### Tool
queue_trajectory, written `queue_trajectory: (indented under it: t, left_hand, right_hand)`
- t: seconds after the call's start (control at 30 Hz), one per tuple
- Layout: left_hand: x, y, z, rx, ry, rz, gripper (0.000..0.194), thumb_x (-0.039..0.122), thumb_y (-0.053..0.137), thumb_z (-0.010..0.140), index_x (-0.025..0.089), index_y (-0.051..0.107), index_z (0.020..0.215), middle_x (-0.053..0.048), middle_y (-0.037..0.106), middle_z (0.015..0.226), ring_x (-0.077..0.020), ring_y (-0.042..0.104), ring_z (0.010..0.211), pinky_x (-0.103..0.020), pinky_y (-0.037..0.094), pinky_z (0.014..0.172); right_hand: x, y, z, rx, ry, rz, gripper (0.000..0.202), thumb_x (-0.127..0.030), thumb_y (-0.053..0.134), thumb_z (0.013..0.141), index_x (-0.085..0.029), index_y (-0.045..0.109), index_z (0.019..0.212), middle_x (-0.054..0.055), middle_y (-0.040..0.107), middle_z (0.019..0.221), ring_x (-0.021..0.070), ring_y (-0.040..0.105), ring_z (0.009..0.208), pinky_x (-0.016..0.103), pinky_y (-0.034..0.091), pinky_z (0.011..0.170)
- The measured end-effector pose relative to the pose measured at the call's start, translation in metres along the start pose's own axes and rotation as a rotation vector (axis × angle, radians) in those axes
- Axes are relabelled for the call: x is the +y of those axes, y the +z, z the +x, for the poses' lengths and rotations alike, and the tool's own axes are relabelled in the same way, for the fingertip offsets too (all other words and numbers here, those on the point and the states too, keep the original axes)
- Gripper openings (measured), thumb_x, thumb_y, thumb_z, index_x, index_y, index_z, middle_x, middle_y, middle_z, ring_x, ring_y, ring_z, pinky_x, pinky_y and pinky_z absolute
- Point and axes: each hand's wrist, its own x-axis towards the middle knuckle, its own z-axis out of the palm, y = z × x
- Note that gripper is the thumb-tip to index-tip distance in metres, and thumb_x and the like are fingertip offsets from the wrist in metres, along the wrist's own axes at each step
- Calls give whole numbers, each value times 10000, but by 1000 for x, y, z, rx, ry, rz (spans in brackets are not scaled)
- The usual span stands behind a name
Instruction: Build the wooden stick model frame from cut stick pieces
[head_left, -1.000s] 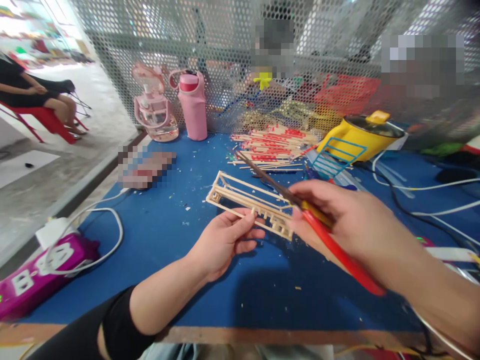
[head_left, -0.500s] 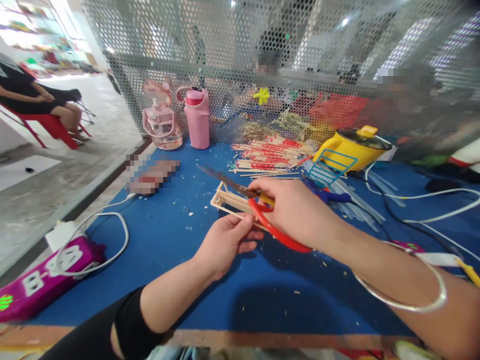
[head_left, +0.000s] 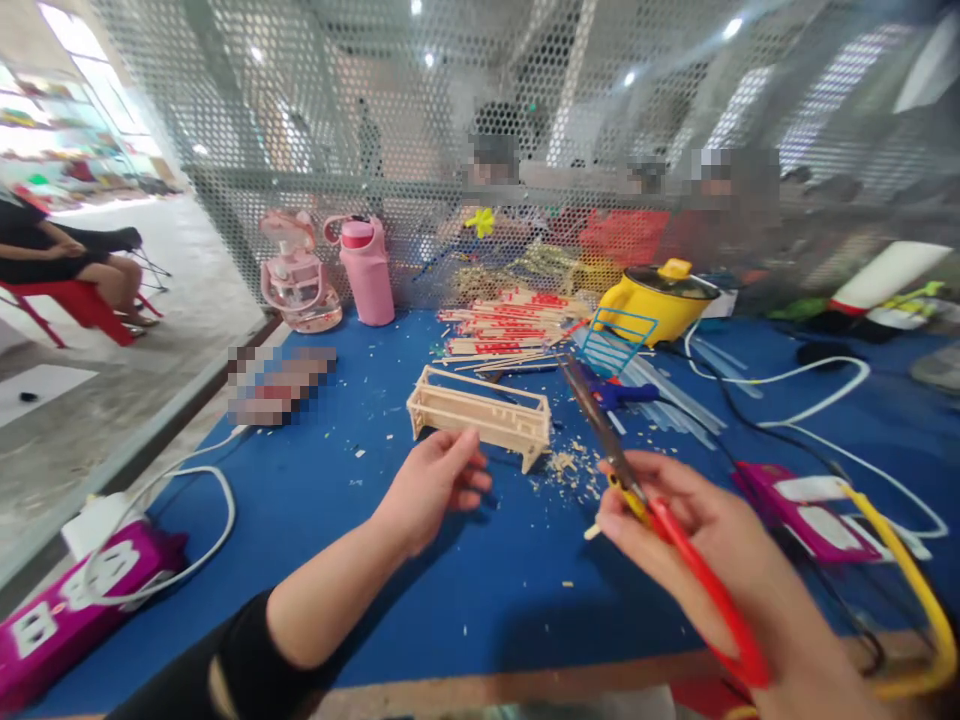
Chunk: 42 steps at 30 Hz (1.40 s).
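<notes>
A small rectangular rack of pale wooden sticks (head_left: 480, 415) stands on the blue tabletop. Just in front of it is my left hand (head_left: 435, 485), fingers loosely bent and apart, with nothing visible in them; whether the thumb touches the rack I cannot tell. My right hand (head_left: 682, 530) grips a pair of red-handled scissors (head_left: 611, 440), blades pointing up and away. A short pale stick piece (head_left: 592, 532) shows at that hand's thumb. Wood scraps (head_left: 566, 465) lie scattered between the rack and the scissors.
Behind the rack lie a pile of red-tipped sticks (head_left: 517, 325), a blue glue gun (head_left: 619, 393), clear glue sticks (head_left: 667, 400) and a yellow pot (head_left: 660, 305). Two pink bottles (head_left: 369, 275) stand by the perforated screen (head_left: 420, 120). Purple power strips (head_left: 90, 610) and cables flank both sides.
The rack, held in my left hand before, now stands on the table. My right hand with the scissors has moved right and toward me, away from the rack. The view has shifted.
</notes>
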Motion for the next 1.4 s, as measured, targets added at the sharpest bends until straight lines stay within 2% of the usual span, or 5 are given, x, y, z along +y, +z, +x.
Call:
queue_trajectory:
  t: [0.07, 0.23, 0.9, 1.13, 1.4]
  left_hand:
    - [-8, 1, -20, -101, 63, 225, 360, 504, 579, 807, 146, 577, 842, 28, 518, 605, -77, 526, 486, -147, 411, 396]
    - [-22, 6, -48, -376, 100, 486, 406, 485, 449, 889, 126, 636, 917, -46, 602, 734, -92, 535, 593, -159, 403, 474]
    - [-22, 3, -35, -478, -188, 165, 367, 493, 614, 789, 129, 597, 754, -19, 625, 648, -64, 551, 472, -164, 449, 457]
    - [-17, 2, -38, -213, 80, 170, 295, 414, 632, 803, 126, 612, 739, -12, 641, 632, -67, 567, 507, -168, 466, 514]
    - [-27, -3, -36, -260, 382, 268, 228, 334, 525, 894, 144, 645, 853, -18, 625, 705, -90, 580, 608, -207, 481, 602]
  right_hand:
    - [7, 9, -10, -56, 41, 43, 316, -298, 662, 716, -193, 607, 1008, 36, 718, 732, 175, 685, 616, 237, 559, 565]
    - [13, 27, -19, -254, -73, 1, 333, -154, 588, 718, -213, 621, 1044, 14, 713, 771, 144, 664, 619, 215, 541, 583]
    - [6, 40, -10, -336, -75, 272, 279, -239, 572, 810, -203, 512, 1080, 10, 660, 792, 120, 629, 599, 217, 519, 563]
    - [10, 18, -9, -435, -137, -70, 684, -335, 785, 621, -213, 444, 1201, 48, 631, 1033, 211, 600, 894, 287, 489, 765]
    - [9, 21, -13, -606, -233, -32, 654, -363, 828, 597, -269, 501, 1156, 14, 555, 1110, 199, 524, 978, 283, 432, 840]
